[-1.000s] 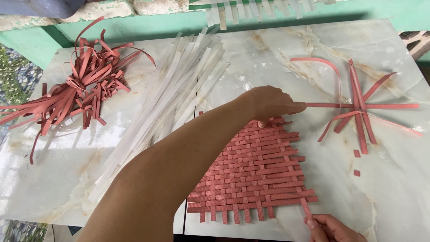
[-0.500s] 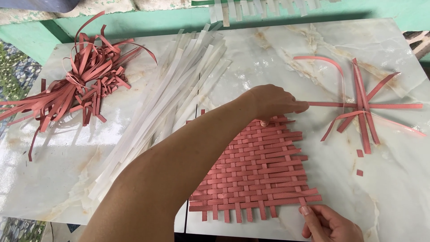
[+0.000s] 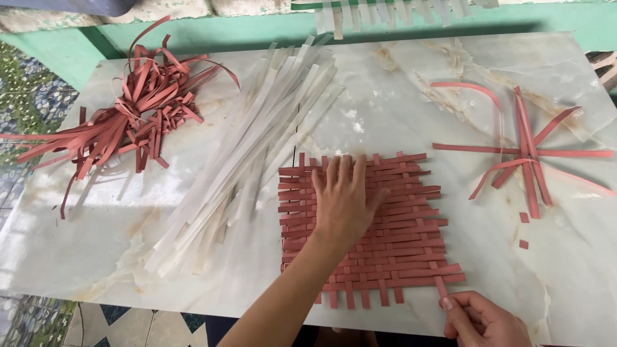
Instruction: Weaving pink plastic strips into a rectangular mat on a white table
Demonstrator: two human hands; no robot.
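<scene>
The left hand [image 3: 344,199] lies spread flat on the square red woven paper-strip mat [image 3: 369,228], near-centre on the marble bench [image 3: 398,96]. The right hand [image 3: 482,318], its grip pinching a vertical strip's near end [image 3: 441,287], seems to be tightening the weave.

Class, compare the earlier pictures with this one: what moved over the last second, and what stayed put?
The left hand drew back from the far right corner of the red woven mat and now lies flat on it. The right hand still pinches a strip end at the mat's near right corner. The strip piles stayed.
</scene>
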